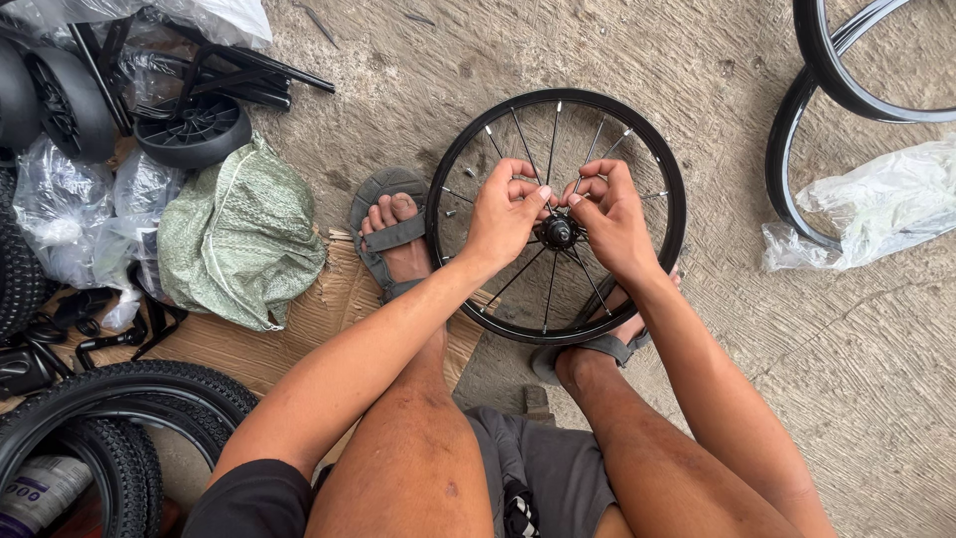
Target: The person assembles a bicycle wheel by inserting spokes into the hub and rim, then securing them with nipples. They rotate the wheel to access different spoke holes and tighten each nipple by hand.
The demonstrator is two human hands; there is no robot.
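Soft, even daylight, faint shadows, sharp focus throughout, slight wide-angle stretch at the edges

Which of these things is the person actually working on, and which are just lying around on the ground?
In use:
- spoked wheel, lying flat
- hub at its centre
- left hand and right hand, fingers pinched together just above the hub

Lying about:
- green sack
- knobbly tyres
- bare rims
- plastic bag
- small plastic wheels

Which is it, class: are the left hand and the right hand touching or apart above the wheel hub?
Touching. The head view shows the left hand and right hand meeting at thumb tips just above the hub of the wheel.
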